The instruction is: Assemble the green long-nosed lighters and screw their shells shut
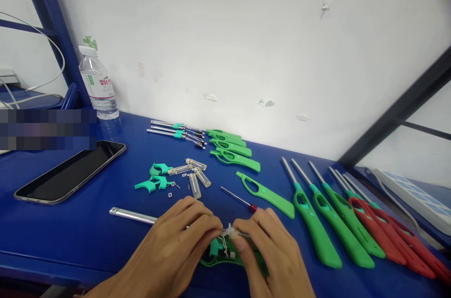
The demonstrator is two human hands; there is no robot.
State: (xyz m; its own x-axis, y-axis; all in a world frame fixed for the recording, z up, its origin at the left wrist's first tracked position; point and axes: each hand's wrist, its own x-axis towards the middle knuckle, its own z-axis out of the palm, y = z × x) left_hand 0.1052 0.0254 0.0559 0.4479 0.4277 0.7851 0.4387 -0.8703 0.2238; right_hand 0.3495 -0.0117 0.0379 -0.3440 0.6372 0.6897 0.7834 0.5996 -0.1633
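Both hands meet over an opened green lighter shell near the table's front edge. My left hand has its fingers pressed together at small parts and thin wires; exactly what they pinch is hidden. A metal tube sticks out to the left from under it. My right hand pinches a clear plastic piece between thumb and fingers. A teal part and white wires show in the shell between the hands. Just beyond the right hand lies a screwdriver with a red handle.
Teal triggers, clear tanks and tiny parts lie ahead. Behind are metal tubes with wires and green shells. Finished-looking green lighters and red lighters lie right; a phone and bottle left.
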